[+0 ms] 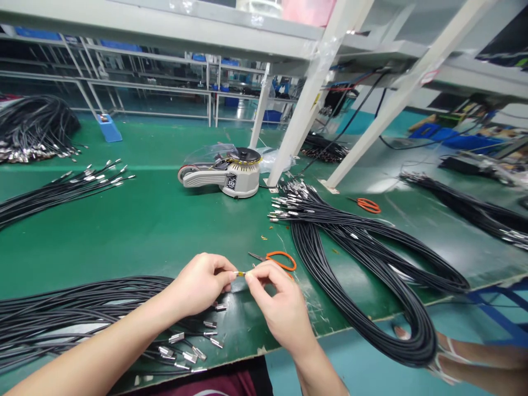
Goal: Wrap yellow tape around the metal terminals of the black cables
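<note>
Evidently, left hand (203,286) and right hand (284,308) pinching one yellow-banded piece (240,274); two orange-handled scissors (269,256) (368,205)

This was a factory workshop: a green workbench (165,231) held bundled black cables (346,217) (their metal ends showing) and a tape dispenser (241,179), with metal racks (209,94) beyond.

The left hand (203,285) and right hand (284,309) nearly meet — each in a thumb-and-forefinger pinch — bare forearms (111,349) angled inward from below.
</note>
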`<action>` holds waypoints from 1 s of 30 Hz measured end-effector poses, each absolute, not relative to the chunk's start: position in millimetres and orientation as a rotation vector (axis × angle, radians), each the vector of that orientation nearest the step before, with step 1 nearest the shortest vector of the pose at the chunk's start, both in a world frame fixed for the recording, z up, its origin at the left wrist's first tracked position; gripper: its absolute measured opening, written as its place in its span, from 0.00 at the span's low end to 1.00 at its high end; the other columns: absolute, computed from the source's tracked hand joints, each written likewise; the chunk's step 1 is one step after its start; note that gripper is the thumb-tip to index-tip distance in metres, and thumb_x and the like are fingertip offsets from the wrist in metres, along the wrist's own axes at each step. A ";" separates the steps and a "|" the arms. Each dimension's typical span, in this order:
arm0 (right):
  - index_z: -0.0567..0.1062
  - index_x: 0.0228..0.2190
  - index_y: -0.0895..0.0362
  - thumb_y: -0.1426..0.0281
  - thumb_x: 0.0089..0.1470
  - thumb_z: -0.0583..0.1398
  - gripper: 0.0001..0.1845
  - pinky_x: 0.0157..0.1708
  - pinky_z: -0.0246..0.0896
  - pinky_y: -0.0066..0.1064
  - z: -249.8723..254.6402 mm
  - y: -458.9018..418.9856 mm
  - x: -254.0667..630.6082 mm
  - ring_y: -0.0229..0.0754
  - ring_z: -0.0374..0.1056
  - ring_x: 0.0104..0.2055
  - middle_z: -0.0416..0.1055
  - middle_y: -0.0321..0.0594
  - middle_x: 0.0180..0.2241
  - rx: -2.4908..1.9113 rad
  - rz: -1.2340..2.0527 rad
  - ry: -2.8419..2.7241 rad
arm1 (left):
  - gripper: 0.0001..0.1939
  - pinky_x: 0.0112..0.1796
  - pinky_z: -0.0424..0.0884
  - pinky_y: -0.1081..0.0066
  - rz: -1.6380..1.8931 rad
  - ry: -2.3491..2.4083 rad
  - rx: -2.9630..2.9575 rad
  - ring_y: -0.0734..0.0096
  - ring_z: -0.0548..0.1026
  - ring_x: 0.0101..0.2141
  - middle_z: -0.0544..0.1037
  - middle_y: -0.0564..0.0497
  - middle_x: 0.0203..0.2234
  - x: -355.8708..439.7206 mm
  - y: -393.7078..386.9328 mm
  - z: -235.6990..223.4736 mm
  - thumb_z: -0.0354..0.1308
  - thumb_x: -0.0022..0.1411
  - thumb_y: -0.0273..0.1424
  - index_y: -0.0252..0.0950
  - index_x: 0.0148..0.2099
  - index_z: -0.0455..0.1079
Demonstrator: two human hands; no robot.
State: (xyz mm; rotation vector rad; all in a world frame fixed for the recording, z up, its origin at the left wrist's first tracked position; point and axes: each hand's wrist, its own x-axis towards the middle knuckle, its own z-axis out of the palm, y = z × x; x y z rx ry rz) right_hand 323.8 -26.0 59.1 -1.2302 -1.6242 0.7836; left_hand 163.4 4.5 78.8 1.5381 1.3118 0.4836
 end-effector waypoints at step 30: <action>0.72 0.25 0.56 0.69 0.52 0.59 0.06 0.33 0.60 0.26 70.4 -8.8 342.9 0.36 0.66 0.31 0.70 0.34 0.26 -1.333 1.018 -1.779 | 0.12 0.30 0.64 0.77 0.476 1.181 1.799 0.74 0.71 0.27 0.76 0.57 0.25 159.5 4.9 81.9 0.50 0.59 0.34 0.38 0.35 0.74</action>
